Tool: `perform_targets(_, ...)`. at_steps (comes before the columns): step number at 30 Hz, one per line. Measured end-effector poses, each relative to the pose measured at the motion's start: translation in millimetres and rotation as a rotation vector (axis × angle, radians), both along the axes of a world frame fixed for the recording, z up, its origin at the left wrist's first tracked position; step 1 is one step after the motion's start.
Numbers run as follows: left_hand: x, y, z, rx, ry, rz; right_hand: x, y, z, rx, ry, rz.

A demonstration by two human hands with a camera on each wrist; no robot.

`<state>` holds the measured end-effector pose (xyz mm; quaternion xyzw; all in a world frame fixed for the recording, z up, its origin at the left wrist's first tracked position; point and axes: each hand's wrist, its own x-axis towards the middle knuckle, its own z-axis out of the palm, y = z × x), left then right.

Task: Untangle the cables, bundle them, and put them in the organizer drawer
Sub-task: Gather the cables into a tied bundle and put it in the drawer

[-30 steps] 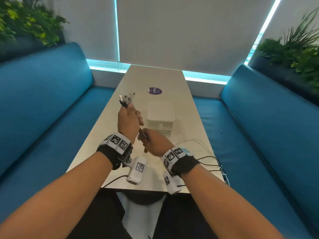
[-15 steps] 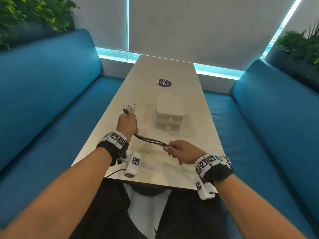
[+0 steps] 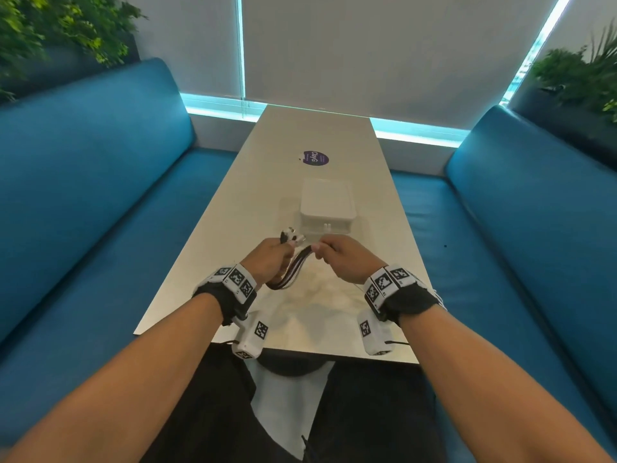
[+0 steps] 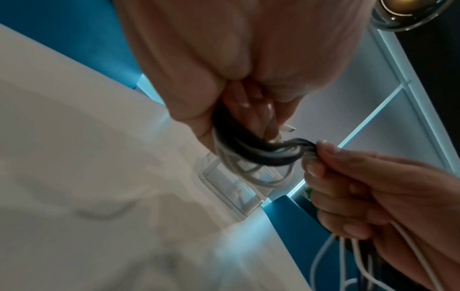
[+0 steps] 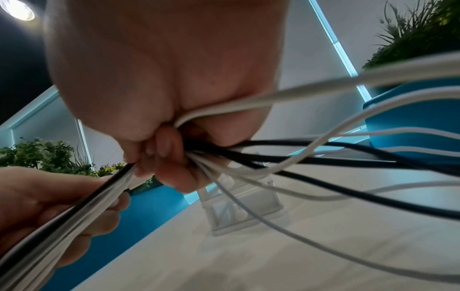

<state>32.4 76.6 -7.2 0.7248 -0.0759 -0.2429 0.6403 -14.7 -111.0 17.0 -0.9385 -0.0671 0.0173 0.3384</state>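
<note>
Several black and white cables [image 3: 289,269] hang in a short loop between my two hands above the near part of the table. My left hand [image 3: 268,259] grips the bundle just below its plug ends [image 3: 291,236], which stick up past the fingers. My right hand [image 3: 337,257] pinches the same strands [image 4: 281,153] close by on the right. Loose lengths [image 5: 323,157] trail from the right hand off to the right. The white organizer drawer unit [image 3: 327,205] stands on the table [image 3: 377,228] just beyond the hands, its drawers pushed in.
A round purple sticker [image 3: 316,158] lies on the table beyond the organizer. Blue bench seats [image 3: 100,195] run along both sides of the table. Plants [image 3: 581,75] stand behind the backrests. My lap is under the table's near edge.
My right hand has come back in from the right and now holds the cables close beside the left hand. The stretch of cable between the hands has sagged into a short loop.
</note>
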Motion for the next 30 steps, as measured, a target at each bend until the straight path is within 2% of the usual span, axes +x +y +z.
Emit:
perform_targets(5, -7, -3, 10, -0.044, 0.051, -0.085, 6, 1, 0, 0.035, -0.022, -0.028)
perform_targets(9, -6, -5, 8, 0.007, 0.042, -0.131, 7, 1, -1, 0.042, -0.030, -0.025)
perform_targets(15, 4, 0, -4, 0.210, -0.191, -0.238, 6, 0, -5, 0.095, 0.041, -0.048)
perform_targets(19, 6, 3, 2, 0.367, -0.326, -0.330, 4, 4, -5, 0.097, 0.055, -0.054)
perform_targets(21, 7, 1, 8, 0.368, -0.326, -0.369, 5, 4, -7, 0.075, 0.043, -0.051)
perform_targets(23, 6, -2, 9, 0.292, -0.262, -0.352, 8, 3, -9, 0.050, 0.020, -0.057)
perform_targets(25, 4, -7, 11, 0.316, -0.280, -0.307, 10, 3, -9, 0.032, 0.017, -0.068)
perform_targets(30, 5, -12, 16, 0.588, -0.559, -0.286, 3, 0, -10, -0.031, -0.009, -0.060)
